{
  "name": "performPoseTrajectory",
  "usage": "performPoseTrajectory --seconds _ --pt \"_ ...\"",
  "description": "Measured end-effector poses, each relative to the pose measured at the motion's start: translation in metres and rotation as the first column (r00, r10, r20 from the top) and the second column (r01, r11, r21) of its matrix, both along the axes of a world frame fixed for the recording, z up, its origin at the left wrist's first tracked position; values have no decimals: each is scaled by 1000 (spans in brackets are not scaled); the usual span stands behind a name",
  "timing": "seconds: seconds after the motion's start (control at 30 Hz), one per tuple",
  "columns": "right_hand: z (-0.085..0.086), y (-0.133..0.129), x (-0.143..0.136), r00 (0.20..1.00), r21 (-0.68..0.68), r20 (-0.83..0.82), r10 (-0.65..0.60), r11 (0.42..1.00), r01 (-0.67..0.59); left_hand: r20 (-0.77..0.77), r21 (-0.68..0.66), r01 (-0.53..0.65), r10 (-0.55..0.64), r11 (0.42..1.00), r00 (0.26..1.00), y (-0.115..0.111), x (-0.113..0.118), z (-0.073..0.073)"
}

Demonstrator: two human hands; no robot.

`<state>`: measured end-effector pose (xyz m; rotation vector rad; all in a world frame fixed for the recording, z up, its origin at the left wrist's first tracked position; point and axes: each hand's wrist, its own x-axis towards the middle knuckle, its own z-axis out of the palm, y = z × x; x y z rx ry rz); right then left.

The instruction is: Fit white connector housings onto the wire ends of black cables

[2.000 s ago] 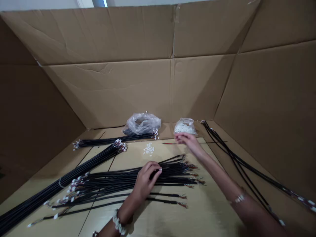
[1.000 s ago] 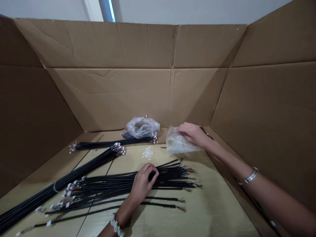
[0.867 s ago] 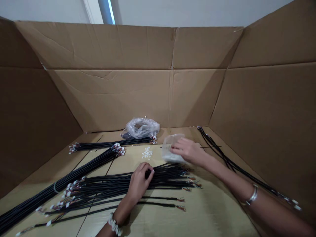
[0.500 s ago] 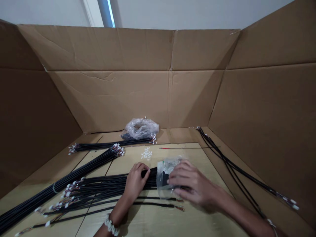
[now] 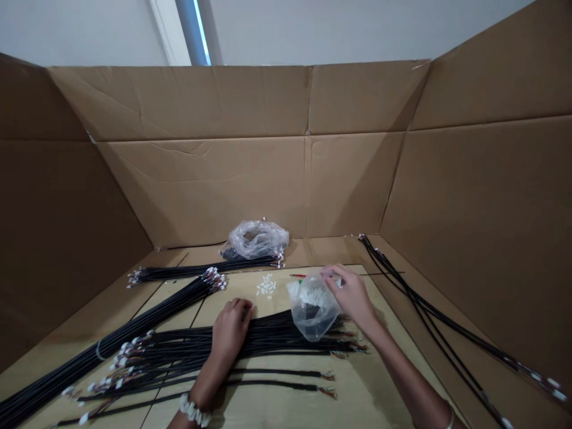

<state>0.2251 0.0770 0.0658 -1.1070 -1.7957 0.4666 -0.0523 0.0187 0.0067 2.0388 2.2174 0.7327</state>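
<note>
Right of the frame's centre, the right hand (image 5: 353, 298) is pinching the edge of a clear plastic bag (image 5: 315, 319) containing white pieces, which is overlapping the black cables (image 5: 268, 341). Lower centre, the left hand (image 5: 230, 330) is resting half-curled over these cables; whether it is gripping any, I cannot tell.

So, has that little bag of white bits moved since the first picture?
Yes. The bag has come away from the cardboard back wall, toward the person; the right hand now holds it over the loose black cables.

Dim light, deeply shadowed left cardboard wall (image 5: 67, 250), slight softness
</note>
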Motion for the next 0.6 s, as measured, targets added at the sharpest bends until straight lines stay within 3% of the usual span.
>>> performPoseTrajectory --seconds 0.1,0.2,0.4,0.6 --pt "3 1 3 998 79 48 51 995 -55 -25 -68 -35 34 997 999 0 0 2" --pt "-4 2 2 990 55 107 89 994 -95 -26 -98 -47 44 994 999 0 0 3" --pt "-24 -3 -3 997 77 40 71 994 -74 18 -111 -40 43 993 999 3 -2 -1" --pt "-25 -7 3 997 134 11 81 988 -82 98 -84 -28 36 996 995 9 -4 -3"
